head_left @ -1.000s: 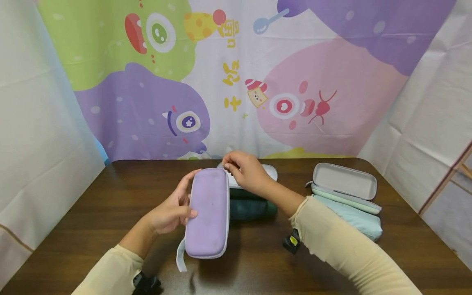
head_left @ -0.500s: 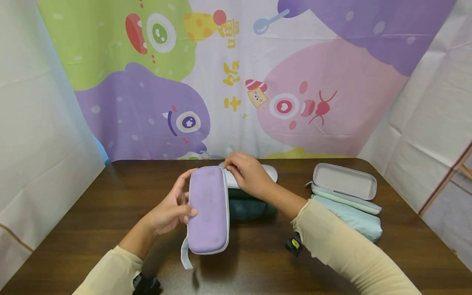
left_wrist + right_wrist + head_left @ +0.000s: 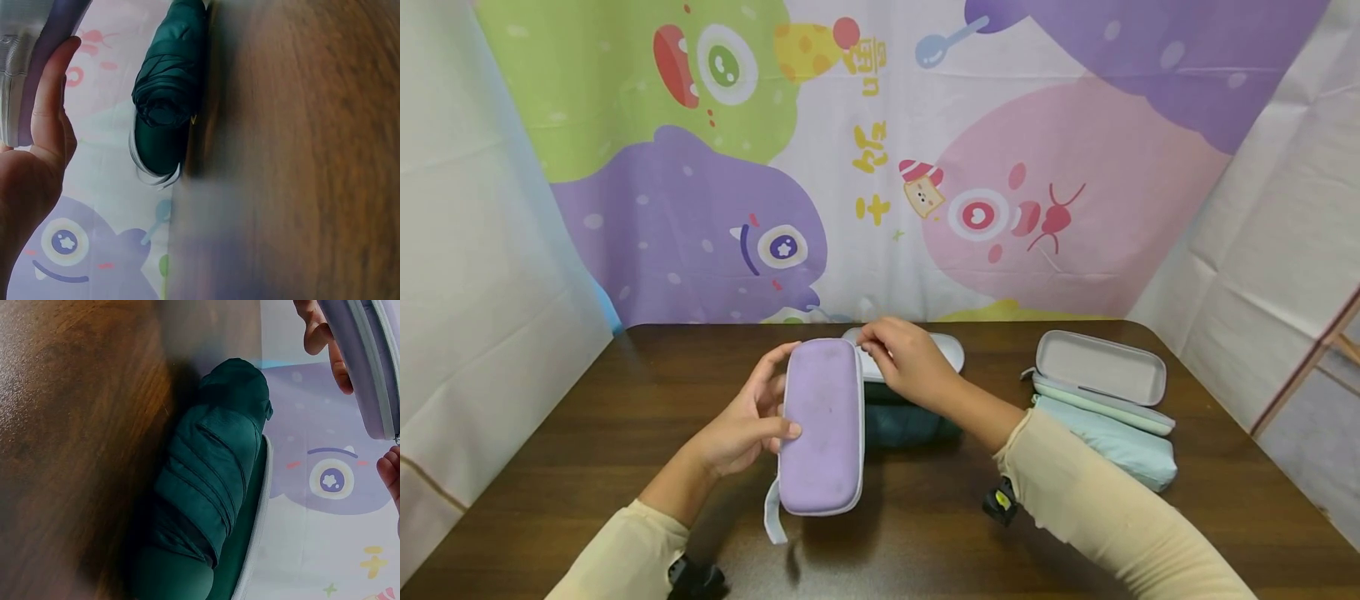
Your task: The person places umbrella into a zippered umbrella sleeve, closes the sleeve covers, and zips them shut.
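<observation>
My left hand (image 3: pixel 745 429) grips a lilac zip case (image 3: pixel 822 425) from its left side, thumb on the front face, holding it upright above the table. A pale strap (image 3: pixel 772 512) dangles at its lower left. My right hand (image 3: pixel 910 358) is at the case's upper right corner, thumb and forefinger pinching the zipper pull (image 3: pixel 397 439). In the right wrist view the zip line along the edge appears closed. Behind the case lies a dark green folded umbrella (image 3: pixel 212 469), in front of an opened green case with a pale lining (image 3: pixel 949 350).
At the right of the brown table (image 3: pixel 647 400) lies an opened mint case with a grey lining (image 3: pixel 1101 367). A light blue folded umbrella (image 3: pixel 1120 446) is in front of it. A cartoon-printed curtain (image 3: pixel 865 250) hangs behind the table.
My right hand has lowered slightly and moved a little right at the zip corner. The lilac case's lower end has risen slightly, while my left hand keeps its grip.
</observation>
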A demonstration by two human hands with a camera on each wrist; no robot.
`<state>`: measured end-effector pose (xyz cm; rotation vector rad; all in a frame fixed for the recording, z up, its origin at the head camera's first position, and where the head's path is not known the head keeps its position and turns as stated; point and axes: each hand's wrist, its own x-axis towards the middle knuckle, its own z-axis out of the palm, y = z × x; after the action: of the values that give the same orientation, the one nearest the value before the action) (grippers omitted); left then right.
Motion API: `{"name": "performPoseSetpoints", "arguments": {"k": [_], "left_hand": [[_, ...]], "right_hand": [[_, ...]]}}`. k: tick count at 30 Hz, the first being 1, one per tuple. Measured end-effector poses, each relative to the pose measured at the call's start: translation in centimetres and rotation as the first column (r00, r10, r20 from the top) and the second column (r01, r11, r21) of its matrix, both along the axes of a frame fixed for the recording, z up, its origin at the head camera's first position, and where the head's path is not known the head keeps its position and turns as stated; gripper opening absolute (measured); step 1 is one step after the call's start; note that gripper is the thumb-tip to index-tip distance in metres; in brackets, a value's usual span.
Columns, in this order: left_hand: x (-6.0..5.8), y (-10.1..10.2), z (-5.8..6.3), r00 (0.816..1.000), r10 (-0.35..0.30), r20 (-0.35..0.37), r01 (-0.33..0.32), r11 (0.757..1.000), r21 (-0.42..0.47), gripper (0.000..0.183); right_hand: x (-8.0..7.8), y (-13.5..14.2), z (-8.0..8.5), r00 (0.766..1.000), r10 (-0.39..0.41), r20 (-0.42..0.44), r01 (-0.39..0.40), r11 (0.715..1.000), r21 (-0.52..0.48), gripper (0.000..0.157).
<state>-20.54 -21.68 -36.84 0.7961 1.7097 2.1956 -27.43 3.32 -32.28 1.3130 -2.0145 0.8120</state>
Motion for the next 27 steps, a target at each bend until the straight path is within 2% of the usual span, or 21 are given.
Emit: {"name": "performPoseSetpoints", "arguments": {"k": [7, 15, 22, 27], "left_hand": [[0.0, 0.1, -0.1, 0.999, 0.007, -0.031, -0.007, 1.0, 0.002, 0.1], [-0.1, 0.1, -0.2, 0.999, 0.029, -0.041, -0.029, 1.0, 0.003, 0.1], [-0.1, -0.2, -0.3, 0.998, 0.023, -0.052, -0.02, 0.999, 0.047, 0.1], [-0.2, -0.3, -0.4, 0.998, 0.042, -0.05, -0.039, 0.997, 0.064, 0.099]], "right_hand": [[0.0, -0.1, 0.0, 1.0, -0.008, 0.008, 0.008, 1.0, -0.001, 0.005], [0.1, -0.2, -0.3, 1.0, -0.005, 0.021, 0.006, 0.998, -0.064, 0.005], [0.5, -0.1, -0.9, 0.999, 0.004, 0.052, 0.001, 0.997, -0.079, 0.004], [0.7, -0.2, -1.0, 0.999, 0.025, 0.04, -0.022, 0.997, -0.075, 0.005]]}}
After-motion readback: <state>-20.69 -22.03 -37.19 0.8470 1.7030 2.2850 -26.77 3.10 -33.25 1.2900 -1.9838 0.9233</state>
